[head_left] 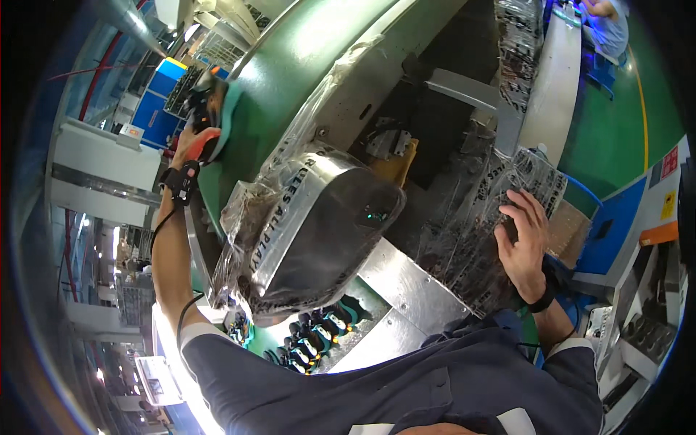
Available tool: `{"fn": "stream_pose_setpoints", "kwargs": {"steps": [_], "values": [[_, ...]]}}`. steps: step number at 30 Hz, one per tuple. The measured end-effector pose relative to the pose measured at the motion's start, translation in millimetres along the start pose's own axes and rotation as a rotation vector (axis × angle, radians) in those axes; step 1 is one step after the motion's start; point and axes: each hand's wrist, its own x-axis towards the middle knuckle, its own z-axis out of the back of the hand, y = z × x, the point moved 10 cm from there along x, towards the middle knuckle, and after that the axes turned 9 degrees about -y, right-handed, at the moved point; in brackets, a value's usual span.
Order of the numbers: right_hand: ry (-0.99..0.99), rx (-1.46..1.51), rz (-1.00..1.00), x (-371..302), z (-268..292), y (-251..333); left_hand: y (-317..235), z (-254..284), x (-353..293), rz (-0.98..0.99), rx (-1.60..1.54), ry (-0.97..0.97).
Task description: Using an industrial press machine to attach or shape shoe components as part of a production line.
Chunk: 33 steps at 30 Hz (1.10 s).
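At the far left, my left hand [187,147] grips a dark sports shoe [206,107] with a teal sole and an orange-red patch at the end by my fingers. The shoe is over the edge of a green belt-like surface [290,58]; whether it rests on it I cannot tell. My right hand [523,243] is open, fingers apart and slightly curled, holding nothing. It hovers over or touches a plastic-wrapped surface [464,246] with printed tape; contact is unclear. Between my arms stands a rounded dark machine housing [330,225], partly wrapped in clear film.
Several dark and teal shoes [312,341] lie in rows below the housing, close to my body. A bare metal plate [413,290] extends beside them. A blue and white cabinet [616,225] stands at the right. Another person [607,32] sits at the far right.
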Motion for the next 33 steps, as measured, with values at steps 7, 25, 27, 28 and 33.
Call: {"fn": "stream_pose_setpoints", "kwargs": {"steps": [7, 25, 27, 28, 33], "values": [[-0.047, 0.05, 0.098, -7, 13, 6, -149, -48, -81, -0.251, 0.025, 0.12], [0.116, 0.944, 0.066, 13, 73, 16, -356, -194, -370, -0.924, -0.112, 0.218], [0.106, 0.73, -0.129, -17, 55, -13, -326, -241, -374, -0.813, -0.13, 0.264], [0.079, 0.666, -0.126, -23, 60, -7, -291, -261, -375, -0.744, -0.212, 0.165], [0.231, 0.528, -0.054, -14, 77, 14, -281, -263, -401, -0.561, -0.316, 0.073]]}}
